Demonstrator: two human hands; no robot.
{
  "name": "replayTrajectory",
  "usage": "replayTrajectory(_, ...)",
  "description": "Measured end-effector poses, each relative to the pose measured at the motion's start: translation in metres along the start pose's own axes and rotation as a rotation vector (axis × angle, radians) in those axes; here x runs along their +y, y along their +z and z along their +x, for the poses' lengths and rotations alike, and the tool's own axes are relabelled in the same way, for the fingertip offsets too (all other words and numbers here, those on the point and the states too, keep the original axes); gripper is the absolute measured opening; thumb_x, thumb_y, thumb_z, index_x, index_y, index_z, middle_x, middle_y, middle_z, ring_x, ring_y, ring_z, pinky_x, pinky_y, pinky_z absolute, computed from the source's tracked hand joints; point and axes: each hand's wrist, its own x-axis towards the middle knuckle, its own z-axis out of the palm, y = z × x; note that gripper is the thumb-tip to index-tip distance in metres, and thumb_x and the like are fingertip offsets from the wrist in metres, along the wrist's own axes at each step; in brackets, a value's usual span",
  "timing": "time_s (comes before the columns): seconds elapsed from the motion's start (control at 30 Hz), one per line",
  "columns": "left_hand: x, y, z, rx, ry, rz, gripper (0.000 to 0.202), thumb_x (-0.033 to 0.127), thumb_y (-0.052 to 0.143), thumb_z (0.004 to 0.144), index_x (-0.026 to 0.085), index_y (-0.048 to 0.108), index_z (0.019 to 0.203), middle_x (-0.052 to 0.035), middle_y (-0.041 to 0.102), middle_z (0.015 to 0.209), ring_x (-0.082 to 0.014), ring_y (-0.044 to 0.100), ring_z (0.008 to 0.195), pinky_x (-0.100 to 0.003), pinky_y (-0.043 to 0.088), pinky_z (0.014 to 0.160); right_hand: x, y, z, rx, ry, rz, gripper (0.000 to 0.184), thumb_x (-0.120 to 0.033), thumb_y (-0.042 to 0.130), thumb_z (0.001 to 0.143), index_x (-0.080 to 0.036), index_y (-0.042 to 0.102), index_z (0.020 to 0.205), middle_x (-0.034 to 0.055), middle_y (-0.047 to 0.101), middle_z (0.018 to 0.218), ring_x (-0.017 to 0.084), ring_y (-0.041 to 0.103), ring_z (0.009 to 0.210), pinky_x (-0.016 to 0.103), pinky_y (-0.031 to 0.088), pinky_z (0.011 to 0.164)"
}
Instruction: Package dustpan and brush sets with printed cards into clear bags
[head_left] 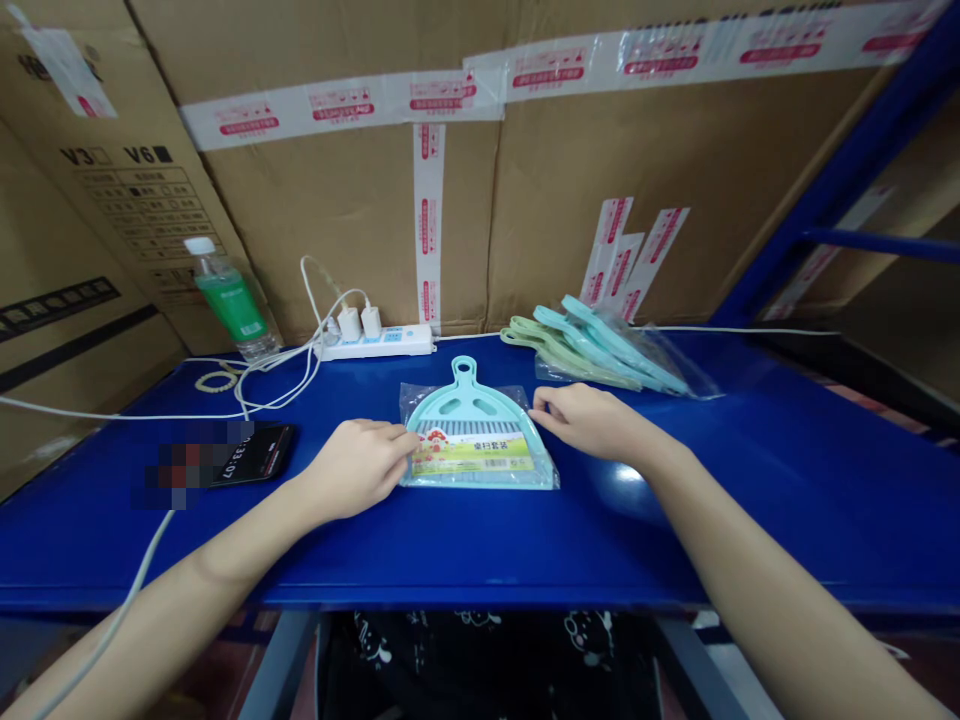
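A light-blue dustpan and brush set [471, 400] in a clear plastic bag lies flat on the blue table, its handle pointing away from me. Across its front runs a yellow-green printed label [472, 452], with grey bristles showing above. My left hand [364, 465] is closed at the left edge of the set, fingertips on the bag. At the upper right edge, my right hand [579, 418] pinches the side of the bag with thumb and fingers.
Several bagged dustpans [600, 345], green and blue, are stacked at the back right. A white power strip [379, 342] with chargers and cables stands against the cardboard. Further left are a water bottle [232, 300] and a phone [259, 455] with a cable.
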Motion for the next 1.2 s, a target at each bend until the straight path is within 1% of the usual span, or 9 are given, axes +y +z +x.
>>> replayTrajectory(0.13, -0.0003, 0.0004, 0.0000, -0.008, 0.001, 0.015, 0.023, 0.010, 0.039, 0.083, 0.018, 0.060, 0.079, -0.0005, 0.061, 0.063, -0.0159, 0.058, 0.058, -0.025, 0.041, 0.056, -0.0036, -0.0030, -0.0013, -0.005, 0.002, 0.029, 0.023, -0.025, 0.035, 0.089, -0.022, 0.047, 0.069, 0.0021, 0.057, 0.061, 0.017, 0.051, 0.058, 0.027, 0.028, 0.054)
replayTrajectory(0.27, -0.0001, 0.0004, 0.0006, -0.006, 0.010, 0.029, 0.023, 0.010, 0.039, 0.083, 0.018, 0.060, 0.079, -0.0004, 0.060, 0.062, -0.0165, 0.059, 0.058, -0.025, 0.041, 0.055, -0.0058, -0.0052, -0.0027, -0.026, 0.000, 0.063, 0.027, -0.033, 0.035, 0.090, -0.022, 0.045, 0.068, 0.0009, 0.055, 0.057, 0.016, 0.049, 0.054, 0.027, 0.028, 0.053)
replayTrajectory(0.33, 0.0000, 0.0004, 0.0007, -0.004, 0.013, 0.030, 0.022, 0.010, 0.039, 0.083, 0.018, 0.059, 0.079, -0.0003, 0.060, 0.062, -0.0166, 0.059, 0.058, -0.026, 0.040, 0.054, -0.0062, -0.0054, -0.0031, -0.036, -0.007, 0.067, 0.027, -0.035, 0.036, 0.090, -0.022, 0.044, 0.068, 0.0007, 0.054, 0.057, 0.016, 0.049, 0.053, 0.027, 0.028, 0.053)
replayTrajectory(0.43, 0.0002, 0.0006, 0.0004, -0.013, 0.009, 0.025, 0.022, 0.010, 0.039, 0.083, 0.018, 0.059, 0.080, -0.0001, 0.061, 0.062, -0.0162, 0.059, 0.058, -0.025, 0.040, 0.054, -0.0064, -0.0052, -0.0032, -0.044, -0.017, 0.074, 0.027, -0.035, 0.037, 0.089, -0.022, 0.043, 0.066, 0.0002, 0.053, 0.056, 0.016, 0.048, 0.052, 0.027, 0.027, 0.052)
replayTrajectory(0.6, -0.0001, 0.0014, -0.0002, -0.024, 0.018, 0.018, 0.022, 0.010, 0.038, 0.084, 0.018, 0.059, 0.082, -0.0005, 0.062, 0.064, -0.0166, 0.060, 0.060, -0.026, 0.041, 0.055, -0.0058, -0.0044, -0.0026, -0.039, -0.048, 0.095, 0.031, -0.035, 0.039, 0.088, -0.022, 0.038, 0.059, -0.0009, 0.050, 0.054, 0.014, 0.043, 0.050, 0.026, 0.026, 0.051)
replayTrajectory(0.77, -0.0006, 0.0012, 0.0001, -0.039, 0.016, 0.026, 0.021, 0.011, 0.039, 0.084, 0.018, 0.059, 0.084, -0.0004, 0.063, 0.065, -0.0170, 0.061, 0.060, -0.026, 0.041, 0.054, -0.0044, -0.0027, -0.0026, -0.044, -0.082, 0.109, 0.033, -0.034, 0.040, 0.088, -0.023, 0.034, 0.057, -0.0020, 0.046, 0.052, 0.013, 0.038, 0.049, 0.026, 0.026, 0.051)
replayTrajectory(0.87, -0.0009, 0.0014, 0.0005, -0.050, 0.010, 0.032, 0.021, 0.012, 0.039, 0.084, 0.018, 0.059, 0.083, -0.0001, 0.062, 0.063, -0.0163, 0.060, 0.059, -0.025, 0.041, 0.055, -0.0040, -0.0019, -0.0039, -0.056, -0.102, 0.117, 0.031, -0.031, 0.040, 0.087, -0.023, 0.033, 0.058, -0.0026, 0.045, 0.052, 0.013, 0.037, 0.049, 0.026, 0.026, 0.051)
replayTrajectory(1.03, -0.0007, 0.0028, 0.0002, -0.045, 0.021, 0.036, 0.021, 0.011, 0.039, 0.084, 0.017, 0.059, 0.085, -0.0009, 0.063, 0.065, -0.0171, 0.061, 0.060, -0.026, 0.042, 0.055, -0.0051, -0.0027, -0.0060, -0.083, -0.094, 0.122, 0.027, -0.022, 0.043, 0.082, -0.023, 0.032, 0.058, -0.0046, 0.042, 0.051, 0.012, 0.034, 0.049, 0.026, 0.025, 0.051)
replayTrajectory(1.2, -0.0012, 0.0028, 0.0004, -0.041, 0.029, 0.034, 0.021, 0.012, 0.038, 0.085, 0.017, 0.059, 0.086, -0.0009, 0.064, 0.065, -0.0164, 0.061, 0.060, -0.025, 0.043, 0.055, -0.0044, -0.0021, -0.0041, -0.085, -0.106, 0.149, 0.026, -0.021, 0.044, 0.080, -0.023, 0.031, 0.057, -0.0047, 0.041, 0.051, 0.011, 0.034, 0.049, 0.026, 0.025, 0.051)
